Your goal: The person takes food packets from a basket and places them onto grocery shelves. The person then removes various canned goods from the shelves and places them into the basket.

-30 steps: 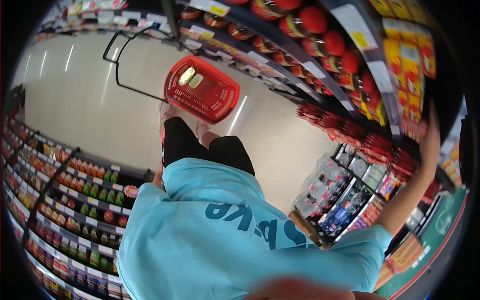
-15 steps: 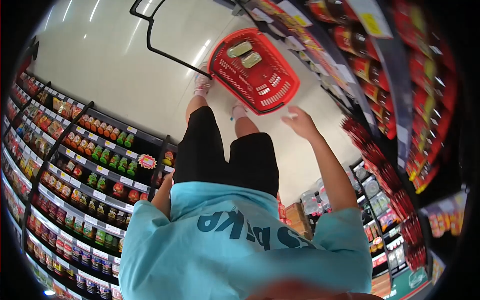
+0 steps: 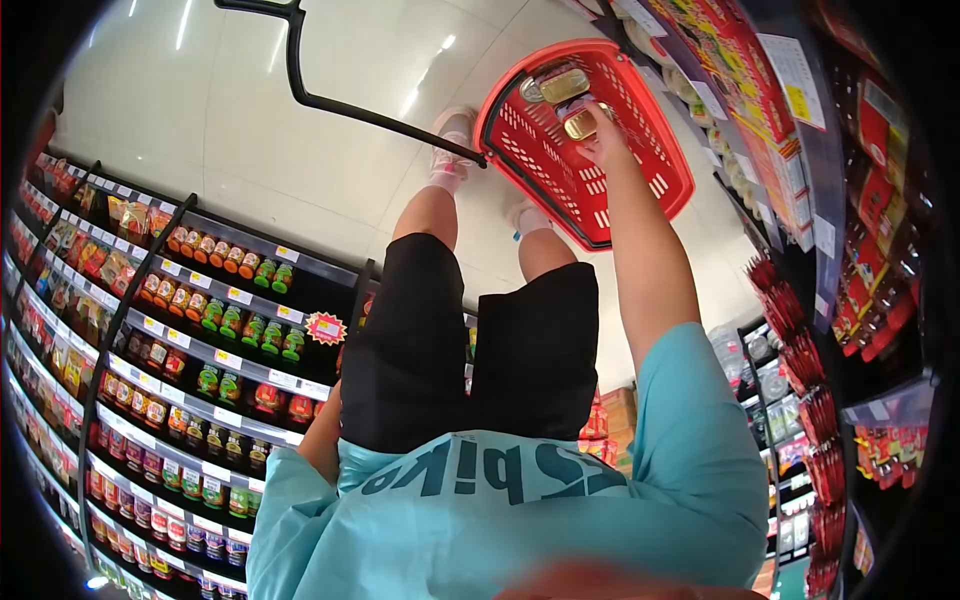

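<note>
My right hand [image 3: 606, 138] is inside the red shopping basket [image 3: 645, 180], its fingers closed on a gold-topped rectangular tin [image 3: 580, 125]. A second gold tin [image 3: 565, 85] lies just beyond it, close to the basket's far side. Beside that tin is a small greyish round shape [image 3: 531, 90] that I cannot make out. My left forearm [image 3: 323, 432] hangs down by my left thigh, and the hand at its end is hidden.
The basket's long black handle [image 3: 375, 118] stretches out to the left over the pale tiled floor [image 3: 330, 170]. Shelves of jars [image 3: 215, 320] line the left side. Red packaged goods [image 3: 880, 210] and price tags fill the right-hand shelf, close to the basket.
My right hand has moved from outside the basket's near edge down into it and onto a tin. The basket now appears farther right in view.
</note>
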`<act>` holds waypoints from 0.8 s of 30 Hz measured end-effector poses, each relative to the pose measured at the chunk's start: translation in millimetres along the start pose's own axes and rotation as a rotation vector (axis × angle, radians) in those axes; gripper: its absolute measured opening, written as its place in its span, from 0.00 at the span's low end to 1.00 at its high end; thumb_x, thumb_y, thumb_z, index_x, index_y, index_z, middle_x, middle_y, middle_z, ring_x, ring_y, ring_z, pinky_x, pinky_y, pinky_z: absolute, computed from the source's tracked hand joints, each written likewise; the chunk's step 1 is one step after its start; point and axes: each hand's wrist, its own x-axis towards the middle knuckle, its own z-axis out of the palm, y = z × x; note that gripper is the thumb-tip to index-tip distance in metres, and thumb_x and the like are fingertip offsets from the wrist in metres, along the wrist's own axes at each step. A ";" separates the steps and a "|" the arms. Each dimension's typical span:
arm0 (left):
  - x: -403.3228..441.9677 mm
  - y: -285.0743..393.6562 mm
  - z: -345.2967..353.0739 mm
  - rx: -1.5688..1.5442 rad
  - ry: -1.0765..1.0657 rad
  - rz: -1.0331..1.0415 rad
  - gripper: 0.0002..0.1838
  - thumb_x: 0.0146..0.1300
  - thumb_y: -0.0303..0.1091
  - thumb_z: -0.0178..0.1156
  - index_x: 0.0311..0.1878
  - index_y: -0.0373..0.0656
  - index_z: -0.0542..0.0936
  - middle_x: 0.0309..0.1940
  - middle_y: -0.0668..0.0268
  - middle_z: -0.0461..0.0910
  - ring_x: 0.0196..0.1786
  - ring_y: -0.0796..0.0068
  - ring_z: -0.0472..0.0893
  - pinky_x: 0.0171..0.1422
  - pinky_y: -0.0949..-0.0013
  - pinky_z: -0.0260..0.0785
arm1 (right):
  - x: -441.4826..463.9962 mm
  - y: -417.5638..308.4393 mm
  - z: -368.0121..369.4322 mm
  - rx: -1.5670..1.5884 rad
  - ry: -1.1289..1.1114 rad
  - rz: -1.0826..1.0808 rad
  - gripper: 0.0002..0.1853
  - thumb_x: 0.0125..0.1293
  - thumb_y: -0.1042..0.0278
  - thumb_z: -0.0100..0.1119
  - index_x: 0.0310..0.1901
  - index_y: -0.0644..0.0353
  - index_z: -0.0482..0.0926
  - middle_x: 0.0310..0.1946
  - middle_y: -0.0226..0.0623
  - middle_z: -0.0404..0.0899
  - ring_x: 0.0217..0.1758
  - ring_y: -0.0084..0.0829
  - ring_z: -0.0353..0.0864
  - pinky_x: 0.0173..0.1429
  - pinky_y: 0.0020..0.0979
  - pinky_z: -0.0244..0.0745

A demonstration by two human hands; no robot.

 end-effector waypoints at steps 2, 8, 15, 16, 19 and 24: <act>2.6 3.4 -0.1 0.008 -0.002 -0.008 0.26 0.72 0.57 0.48 0.57 0.46 0.80 0.53 0.61 0.83 0.55 0.63 0.81 0.60 0.57 0.74 | 7.2 7.0 10.5 0.077 -0.005 -0.054 0.53 0.49 0.46 0.84 0.74 0.50 0.62 0.70 0.43 0.65 0.71 0.49 0.67 0.68 0.56 0.71; 5.8 7.6 -3.3 0.029 -0.002 -0.031 0.27 0.72 0.57 0.48 0.57 0.46 0.80 0.54 0.61 0.83 0.56 0.63 0.81 0.60 0.56 0.74 | 29.5 24.2 31.3 0.341 0.139 -0.188 0.42 0.52 0.60 0.83 0.67 0.51 0.70 0.63 0.37 0.74 0.65 0.45 0.74 0.60 0.58 0.79; 11.4 18.0 -5.4 0.061 -0.005 -0.030 0.27 0.72 0.57 0.48 0.58 0.46 0.80 0.54 0.60 0.83 0.56 0.62 0.81 0.61 0.56 0.74 | 28.7 23.2 35.3 0.489 0.029 -0.242 0.31 0.58 0.73 0.76 0.62 0.56 0.73 0.59 0.40 0.76 0.61 0.47 0.77 0.57 0.59 0.85; 12.3 19.6 -5.7 0.069 -0.007 -0.031 0.27 0.72 0.57 0.48 0.58 0.46 0.80 0.55 0.60 0.83 0.57 0.62 0.81 0.61 0.56 0.74 | 29.1 23.1 35.7 0.493 0.053 -0.226 0.31 0.57 0.74 0.75 0.62 0.56 0.73 0.58 0.40 0.77 0.60 0.48 0.78 0.56 0.59 0.85; 12.6 19.8 -3.5 0.081 -0.015 -0.020 0.27 0.72 0.57 0.48 0.58 0.46 0.80 0.55 0.60 0.83 0.57 0.62 0.81 0.61 0.55 0.74 | 25.7 26.3 30.9 0.499 0.077 -0.219 0.29 0.56 0.75 0.75 0.60 0.55 0.75 0.55 0.39 0.79 0.59 0.48 0.80 0.54 0.60 0.85; 17.4 19.3 -5.7 0.106 -0.019 0.000 0.27 0.72 0.57 0.48 0.58 0.46 0.79 0.55 0.60 0.83 0.57 0.62 0.81 0.62 0.55 0.73 | 23.5 31.1 15.8 0.514 0.084 -0.242 0.25 0.59 0.72 0.72 0.58 0.55 0.76 0.57 0.38 0.79 0.60 0.46 0.80 0.56 0.60 0.84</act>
